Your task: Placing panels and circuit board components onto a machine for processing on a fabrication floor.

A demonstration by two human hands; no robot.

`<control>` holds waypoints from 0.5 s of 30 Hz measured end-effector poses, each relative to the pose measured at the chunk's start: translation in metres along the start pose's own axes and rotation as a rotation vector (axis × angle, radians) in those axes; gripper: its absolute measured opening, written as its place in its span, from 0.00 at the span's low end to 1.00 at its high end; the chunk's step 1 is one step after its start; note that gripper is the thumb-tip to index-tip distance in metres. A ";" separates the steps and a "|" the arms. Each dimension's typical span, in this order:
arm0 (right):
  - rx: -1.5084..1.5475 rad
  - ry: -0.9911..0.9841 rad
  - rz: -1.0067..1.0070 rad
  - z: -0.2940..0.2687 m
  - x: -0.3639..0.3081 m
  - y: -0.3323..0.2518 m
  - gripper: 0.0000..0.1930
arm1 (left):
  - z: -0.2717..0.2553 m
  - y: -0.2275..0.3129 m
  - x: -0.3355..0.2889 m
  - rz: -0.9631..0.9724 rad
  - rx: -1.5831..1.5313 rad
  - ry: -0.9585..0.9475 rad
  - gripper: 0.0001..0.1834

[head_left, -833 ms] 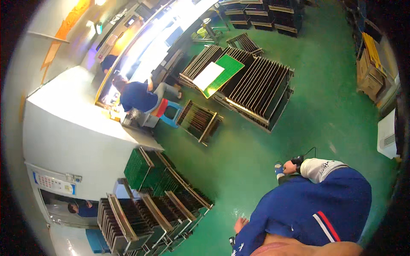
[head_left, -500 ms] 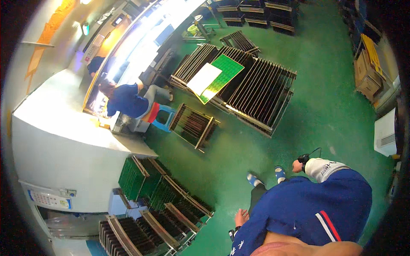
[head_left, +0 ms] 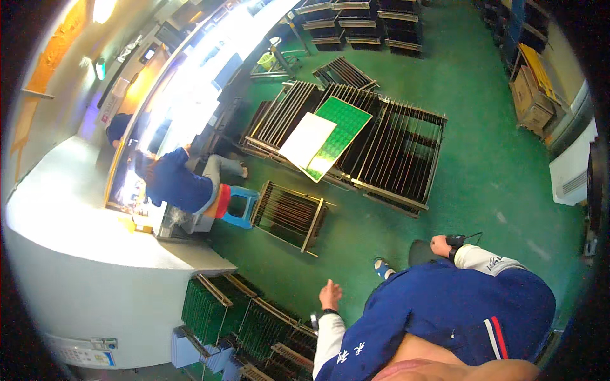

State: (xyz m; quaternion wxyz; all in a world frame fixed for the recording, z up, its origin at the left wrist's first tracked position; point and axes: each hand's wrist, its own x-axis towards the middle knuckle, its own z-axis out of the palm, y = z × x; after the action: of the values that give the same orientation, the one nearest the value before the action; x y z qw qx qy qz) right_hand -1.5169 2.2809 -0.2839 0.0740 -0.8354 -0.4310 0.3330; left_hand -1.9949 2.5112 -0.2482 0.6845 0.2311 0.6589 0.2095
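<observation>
Both of my hands hang beside my body above the green floor, apart from every object. My left hand [head_left: 330,296] is stretched forward at the lower middle, fingers loosely apart and nothing in it. Near my right side, my right hand [head_left: 440,246] is curled closed, and no object shows in it. Ahead stands a large slotted rack [head_left: 397,152] full of dark panels. A green panel [head_left: 349,122] and a white sheet [head_left: 307,138] lie on top of it. A smaller slotted rack [head_left: 289,216] stands on the floor nearer my left hand.
At left a person in blue [head_left: 181,181] sits on a blue stool [head_left: 241,208] at a brightly lit bench. Racks of green panels [head_left: 206,305] stand at lower left. Cardboard boxes [head_left: 532,98] and a white unit [head_left: 572,168] line the right side; more racks [head_left: 362,25] stand far back.
My left hand has swung forward and left, away from my leg. The large rack and the smaller rack appear nearer as I step forward. My right hand has shifted slightly.
</observation>
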 end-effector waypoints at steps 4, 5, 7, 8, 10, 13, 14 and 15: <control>0.083 0.077 0.056 -0.025 0.021 -0.046 0.10 | 0.029 0.088 0.047 0.103 0.105 0.028 0.27; 0.130 0.042 0.069 -0.033 0.021 -0.052 0.11 | 0.040 0.104 0.057 0.112 0.114 0.012 0.28; 0.167 -0.006 0.071 -0.030 0.037 -0.052 0.13 | 0.068 0.133 0.070 0.102 0.142 -0.033 0.29; 0.159 -0.020 0.066 -0.027 0.051 -0.051 0.13 | 0.084 0.144 0.076 0.102 0.162 -0.074 0.29; 0.151 -0.056 0.101 -0.014 0.076 -0.042 0.16 | 0.106 0.157 0.085 0.079 0.164 -0.092 0.30; 0.204 -0.118 0.051 -0.031 0.131 -0.052 0.16 | 0.130 0.186 0.100 0.075 0.127 -0.132 0.31; 0.230 -0.170 0.110 -0.057 0.136 -0.064 0.15 | 0.131 0.191 0.100 0.072 0.097 -0.184 0.32; 0.282 -0.287 0.304 -0.095 0.142 -0.097 0.14 | 0.133 0.201 0.106 0.056 0.105 -0.172 0.32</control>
State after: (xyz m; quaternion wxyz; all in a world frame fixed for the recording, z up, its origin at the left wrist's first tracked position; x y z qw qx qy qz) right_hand -1.4657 2.4657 -0.2412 0.0770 -0.8162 -0.2559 0.5123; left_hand -1.8538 2.7298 -0.2110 0.7194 0.3021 0.6010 0.1734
